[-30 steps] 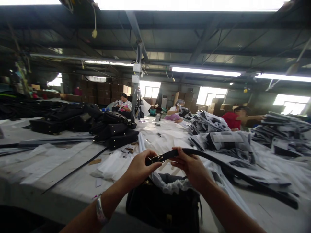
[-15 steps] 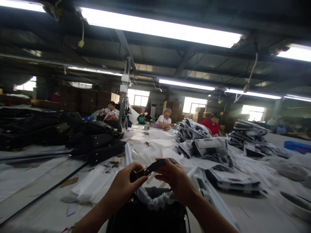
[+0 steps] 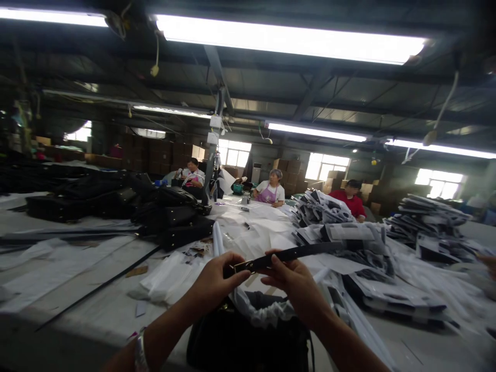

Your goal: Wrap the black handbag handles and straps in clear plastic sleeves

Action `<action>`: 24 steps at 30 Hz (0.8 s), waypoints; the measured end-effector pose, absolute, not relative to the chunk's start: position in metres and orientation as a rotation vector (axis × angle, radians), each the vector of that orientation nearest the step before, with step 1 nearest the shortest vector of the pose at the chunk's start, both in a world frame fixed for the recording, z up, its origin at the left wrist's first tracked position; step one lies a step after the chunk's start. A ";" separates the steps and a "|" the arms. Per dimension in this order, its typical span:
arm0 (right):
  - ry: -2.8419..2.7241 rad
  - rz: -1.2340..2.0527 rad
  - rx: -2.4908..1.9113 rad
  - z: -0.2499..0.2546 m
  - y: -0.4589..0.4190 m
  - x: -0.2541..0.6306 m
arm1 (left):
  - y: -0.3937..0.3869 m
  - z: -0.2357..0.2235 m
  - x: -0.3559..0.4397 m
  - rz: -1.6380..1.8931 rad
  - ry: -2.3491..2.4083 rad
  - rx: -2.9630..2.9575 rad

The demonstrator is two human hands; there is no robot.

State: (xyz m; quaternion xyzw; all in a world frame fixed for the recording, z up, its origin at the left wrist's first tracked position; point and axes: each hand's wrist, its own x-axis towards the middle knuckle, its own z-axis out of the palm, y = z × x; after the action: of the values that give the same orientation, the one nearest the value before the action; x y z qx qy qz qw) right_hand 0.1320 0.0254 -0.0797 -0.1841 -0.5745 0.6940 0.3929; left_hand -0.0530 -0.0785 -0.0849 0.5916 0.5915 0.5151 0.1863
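A black strap with a gold-coloured buckle stretches between my two hands. My left hand pinches the buckle end between thumb and fingers. Further along, my right hand grips the strap, and its free end sticks out to the right, slightly curved. Below both hands stands a black bag, its opening stuffed with crumpled white wrapping. The bag's lower part runs out of view.
Black bags are heaped at left. Stacks of wrapped black-and-white pieces lie at right. White sheets and a long black strip cover parts of the table. Several people sit across it, one in a purple apron.
The strap, bent over near my right hand before, now extends straighter with its free end out to the right. The view has turned a little left, so things sit further right.
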 end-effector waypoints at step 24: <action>-1.456 1.689 -0.434 -0.070 0.014 0.133 | -0.075 -0.086 -0.052 1.578 1.374 1.365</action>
State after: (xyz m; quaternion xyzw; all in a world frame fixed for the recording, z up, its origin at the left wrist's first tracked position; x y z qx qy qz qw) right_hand 0.1327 0.0140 -0.0704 -0.1732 -0.5812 0.6742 0.4215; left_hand -0.0522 -0.0750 -0.0861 0.5183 0.5217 0.5992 0.3164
